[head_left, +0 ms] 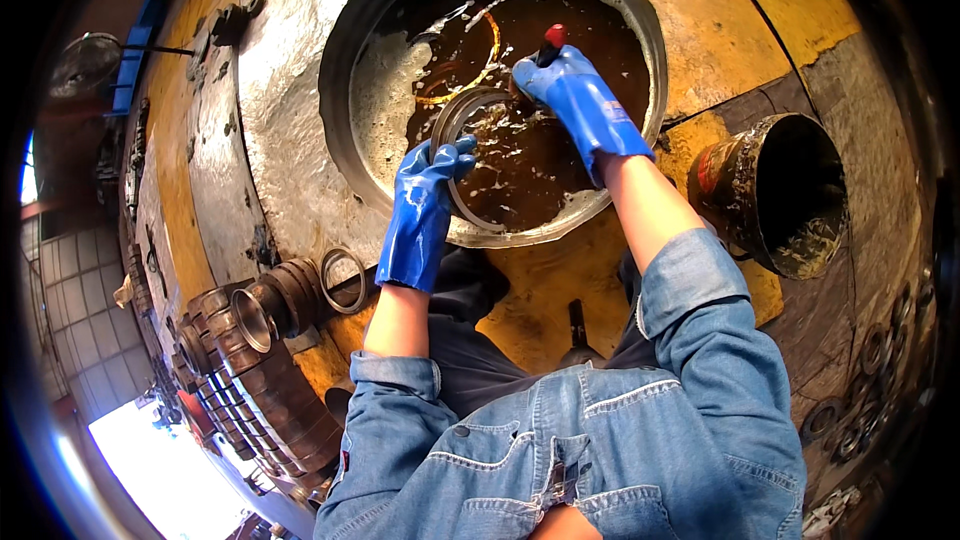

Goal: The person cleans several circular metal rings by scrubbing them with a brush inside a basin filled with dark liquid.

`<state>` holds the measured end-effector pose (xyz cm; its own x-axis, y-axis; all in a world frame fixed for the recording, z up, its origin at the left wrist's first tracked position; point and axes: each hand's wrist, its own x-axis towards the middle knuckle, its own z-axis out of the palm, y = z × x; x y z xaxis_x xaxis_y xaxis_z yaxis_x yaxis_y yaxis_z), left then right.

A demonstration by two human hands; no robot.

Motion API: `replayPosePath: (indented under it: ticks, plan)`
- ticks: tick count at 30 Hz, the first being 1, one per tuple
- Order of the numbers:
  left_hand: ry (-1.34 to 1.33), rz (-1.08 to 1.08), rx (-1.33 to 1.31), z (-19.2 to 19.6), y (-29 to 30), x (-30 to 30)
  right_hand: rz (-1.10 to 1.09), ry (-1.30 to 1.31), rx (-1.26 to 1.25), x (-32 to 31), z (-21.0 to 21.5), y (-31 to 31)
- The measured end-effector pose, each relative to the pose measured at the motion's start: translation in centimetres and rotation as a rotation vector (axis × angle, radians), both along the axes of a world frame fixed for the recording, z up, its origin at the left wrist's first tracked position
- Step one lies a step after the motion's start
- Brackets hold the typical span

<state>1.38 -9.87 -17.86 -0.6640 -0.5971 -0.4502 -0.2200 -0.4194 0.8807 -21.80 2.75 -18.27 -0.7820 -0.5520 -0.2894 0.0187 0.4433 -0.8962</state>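
A large round basin (340, 110) holds dark brown liquid with patches of foam. My left hand (420, 195), in a blue rubber glove, grips a metal ring (462, 112) at its left edge; the ring is tilted over the liquid. My right hand (578, 95), gloved the same, is closed around a tool with a red-ended handle (555, 35). The tool's working end is mostly hidden beside the ring's upper right edge, so its kind cannot be made out. Behind the ring, a thin yellow-orange loop (494, 45) shows in the basin.
A dirty metal bucket (705, 175) lies tipped to the right. Stacked metal rings (290, 295) stand at the lower left, with a single ring (343, 280) beside them. More dark rings (875, 350) lie at the far right. The floor has worn grey and yellow plates.
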Motion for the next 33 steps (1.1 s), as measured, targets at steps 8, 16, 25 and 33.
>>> replayPosePath:
  ticks: [8,16,25,33]
  plan:
    - [0.086,-0.018,-0.022,-0.2,0.0,-0.4,0.471,-0.012,-0.008,3.5,5.9,-2.0]
    - [-0.031,-0.076,0.077,1.2,0.5,-1.4,0.039,-0.063,0.305,-1.3,-0.5,0.5]
    - [0.208,-0.279,0.268,2.1,3.2,-3.5,-0.196,0.080,0.101,-2.4,1.1,3.6]
    - [0.079,-0.214,0.431,-0.6,1.0,-3.0,-0.134,0.086,0.273,-5.5,-2.4,5.5]
